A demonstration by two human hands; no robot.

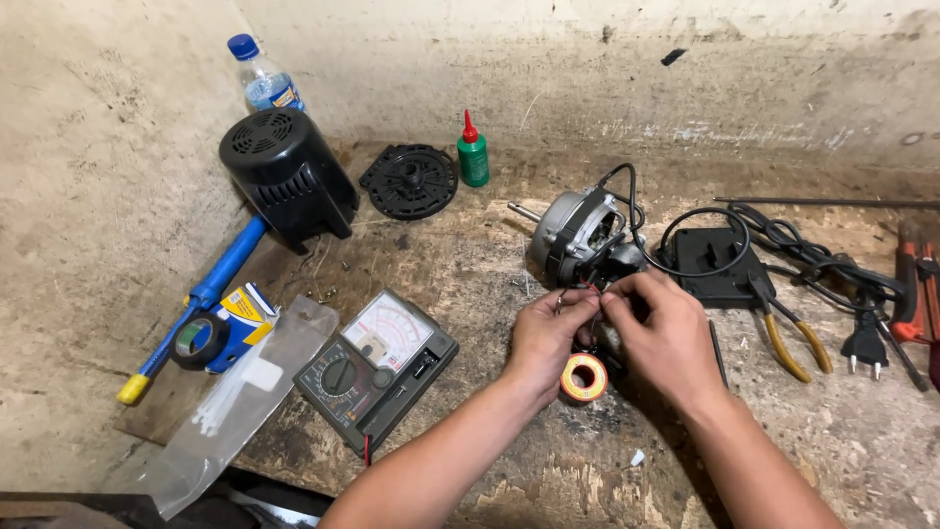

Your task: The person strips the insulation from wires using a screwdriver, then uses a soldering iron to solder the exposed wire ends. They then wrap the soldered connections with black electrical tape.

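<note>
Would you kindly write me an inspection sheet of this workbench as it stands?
Surface: worn, stained wooden bench, set against a scuffed wall.
Job's things: bare fan motor with its shaft pointing left; thin wires at its base; roll of yellow tape beneath the hands.
Clutter: analog multimeter, black motor housing, round black grille plate, green oil bottle, water bottle, black tape roll, bag of cable ties, yellow-handled pliers.
Grips: left hand and right hand both pinch the wires.
Cables: black cord ending in a plug.
Surroundings: nothing seen beyond the wall.
</note>
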